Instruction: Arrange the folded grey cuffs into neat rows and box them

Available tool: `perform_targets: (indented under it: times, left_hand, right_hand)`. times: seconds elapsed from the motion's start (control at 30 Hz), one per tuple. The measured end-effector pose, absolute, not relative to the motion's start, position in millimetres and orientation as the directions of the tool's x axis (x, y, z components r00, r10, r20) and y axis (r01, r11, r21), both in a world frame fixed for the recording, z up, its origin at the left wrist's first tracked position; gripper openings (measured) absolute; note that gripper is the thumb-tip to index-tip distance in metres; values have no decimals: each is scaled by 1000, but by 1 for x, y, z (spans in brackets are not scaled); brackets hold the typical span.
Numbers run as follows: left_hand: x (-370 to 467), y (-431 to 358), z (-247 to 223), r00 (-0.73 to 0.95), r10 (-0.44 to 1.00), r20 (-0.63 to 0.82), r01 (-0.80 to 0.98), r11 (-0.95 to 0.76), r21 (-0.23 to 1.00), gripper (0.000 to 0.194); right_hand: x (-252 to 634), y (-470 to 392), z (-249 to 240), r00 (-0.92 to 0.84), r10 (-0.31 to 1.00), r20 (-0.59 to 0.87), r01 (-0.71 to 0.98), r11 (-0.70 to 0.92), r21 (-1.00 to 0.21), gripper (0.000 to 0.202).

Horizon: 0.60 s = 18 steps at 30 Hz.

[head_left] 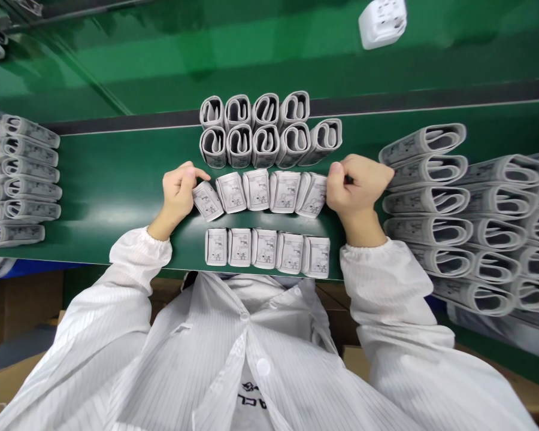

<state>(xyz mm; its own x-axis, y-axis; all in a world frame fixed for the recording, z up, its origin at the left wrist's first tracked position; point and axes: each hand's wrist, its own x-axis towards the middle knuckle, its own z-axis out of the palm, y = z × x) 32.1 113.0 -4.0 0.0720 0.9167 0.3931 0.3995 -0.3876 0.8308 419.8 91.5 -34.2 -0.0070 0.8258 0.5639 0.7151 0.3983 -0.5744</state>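
A middle row of folded printed bundles (257, 190), white with grey line drawings, lies between my two hands on the green table. At its left end, my left hand (177, 188) is closed against the tilted end bundle (208, 201), with the index finger reaching over its top edge. My right hand (357, 182) is curled into a fist, pressed to the right end bundle (312, 195). Whatever its fingertips grip is hidden. Nearer my body, a second row of the same bundles (265, 249) sits untouched. Beyond the middle row stand two stacked rows of bundles (265, 146), their rolled ends facing me.
Stacks of rolled bundles stand at the left (32, 184) and right (447, 233) of the green table (121, 155). A white plug adapter (382, 24) lies at the far right. The table's front edge runs just before my body. Cardboard boxes (15, 383) are below.
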Motion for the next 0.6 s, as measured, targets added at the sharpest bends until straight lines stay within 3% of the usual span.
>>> perform_targets:
  times: [0.17,0.6]
  left_hand:
    - [29,116,-6,136,884,448,359,-465,809,63]
    - [33,119,-9,79,848,524,386,-511,768,41]
  right_hand:
    - [419,92,-32,-18,831,556,740,385,-551,63]
    - [420,94,-35,-17,831,555,757,374,-537,63]
